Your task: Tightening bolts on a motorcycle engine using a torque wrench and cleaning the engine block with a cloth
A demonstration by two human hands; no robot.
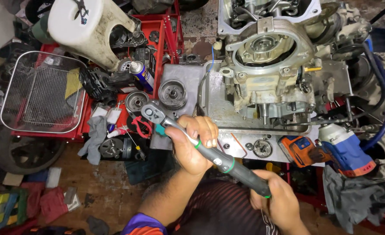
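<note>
Ratchet wrench [192, 141]: you hold it slantwise just below the engine [266, 74], its chrome head up-left, its dark grip with green rings running down-right.
Left hand [194, 146]: your fingers are curled tight around the shaft, just behind the head.
Right hand [279, 200]: wrapped shut on the butt end of the grip, lower right of the engine.
Engine: sits on a metal tray [218, 111], round opening of the case facing up.
Near the head: two round gear-like parts [173, 93] lie left of the engine, just above the wrench head; red-handled pliers [141, 127] lie below them.
Right side: an orange and blue power tool [331, 150] lies below the engine's right corner, beside your right hand.
Far left: a wire basket [42, 91] rests on a red cart [166, 30], with a spray can [142, 74] and a white plastic tank [90, 28] between basket and engine.
Open room: bare floor [110, 187] shows lower left of the engine, scattered with rags.
</note>
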